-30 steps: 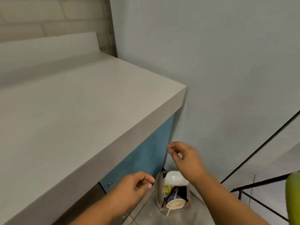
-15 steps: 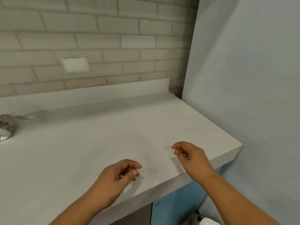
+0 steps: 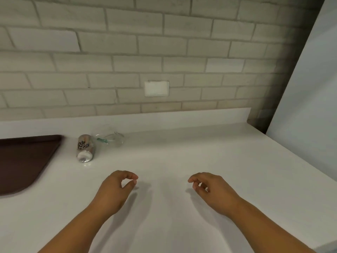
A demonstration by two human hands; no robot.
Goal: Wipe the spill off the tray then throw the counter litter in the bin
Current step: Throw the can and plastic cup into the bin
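Both hands hovering empty over the surface [image 3: 182, 152], left hand [image 3: 114, 190] & right hand [image 3: 213, 191] w/ fingers loosely curled, prob readying for litter: can [image 3: 85, 148] lying beside tray [image 3: 23, 161], clear cup [image 3: 111, 137] tipped behind it

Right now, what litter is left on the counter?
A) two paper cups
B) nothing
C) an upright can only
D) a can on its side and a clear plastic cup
D: the can lies on its side beside the tray, with the clear plastic cup tipped over just behind it.
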